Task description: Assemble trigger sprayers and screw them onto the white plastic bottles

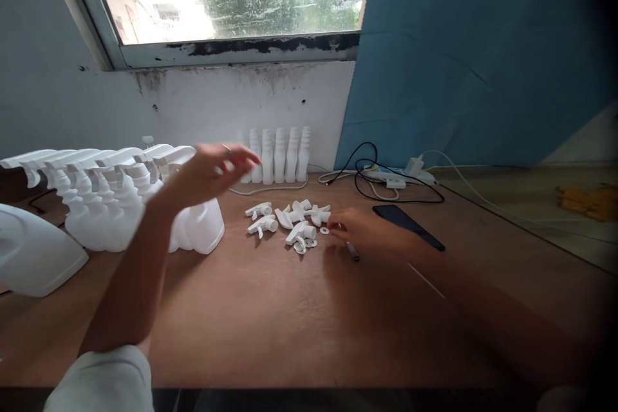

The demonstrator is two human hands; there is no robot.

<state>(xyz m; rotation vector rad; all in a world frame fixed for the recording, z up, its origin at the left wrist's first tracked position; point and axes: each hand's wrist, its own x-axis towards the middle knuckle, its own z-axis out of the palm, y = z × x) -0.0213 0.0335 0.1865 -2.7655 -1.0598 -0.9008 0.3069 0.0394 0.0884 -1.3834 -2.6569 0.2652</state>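
Head view shows us a brown desk point(270, 322) under a window, with our two bare hands over it. The right hand point(369, 232) lies low at centre frame, its fingertips point(338, 224) touching the right edge of a small heap of white plastic parts point(290, 222): short trigger-shaped pieces lying on their sides, tangled together, with a few flat white rings point(324, 230) loose beside them. A thin dark rod point(352, 251) pokes out under that hand; we cannot tell whether the fingers pinch it or merely rest over it, so the right grip stays unclear to us. The left hand point(210, 170) hangs in the air left of centre, blurred, fingers spread and its grip apart, holding nothing, just above the row of white spray bottles point(111, 206) that fills the left of the frame.

A second, shorter row of white bottle bodies point(280, 154) stands against the wall at upper centre, partly hidden behind the left fingertips. A dark phone point(408, 226) lies flat just right of the right hand. Behind it black and white cables point(386, 177) run to a power strip point(400, 174). A large white shape point(33, 251) at the left edge is cut off, and we cannot make out what it is. The lower right corner is dark and vignetted, swallowing most of the right forearm.
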